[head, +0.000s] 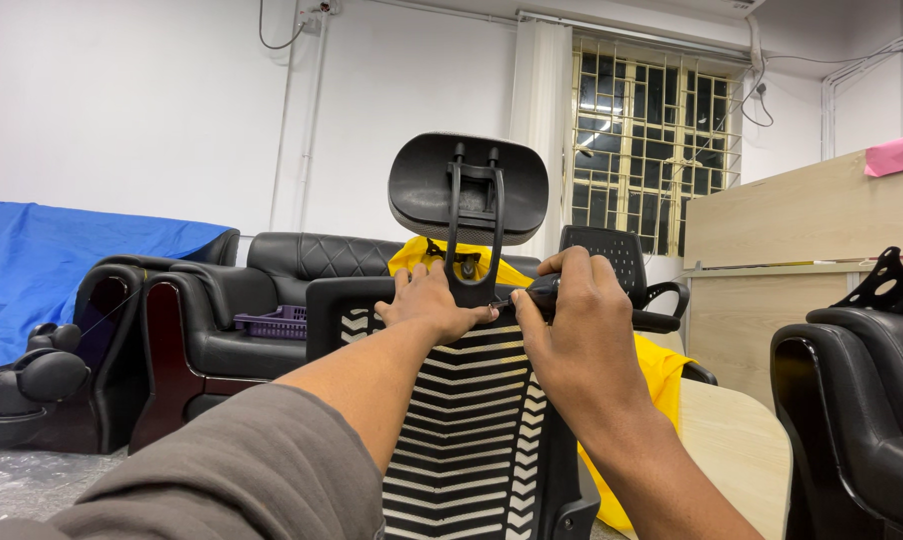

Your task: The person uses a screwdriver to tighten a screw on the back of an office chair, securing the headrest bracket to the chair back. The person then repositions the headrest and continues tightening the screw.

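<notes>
A black office chair back with a white chevron mesh stands in front of me, seen from behind. Its black headrest rises on a forked bracket above the top edge. My left hand rests flat on the top of the chair back, just left of the bracket's base. My right hand grips a dark tool handle whose thin tip points left at the bracket's base. Yellow fabric shows behind the chair.
A black leather sofa holds a purple basket. A blue cover drapes at the left. Another black chair stands at the right, beside a wooden counter and a light wooden tabletop.
</notes>
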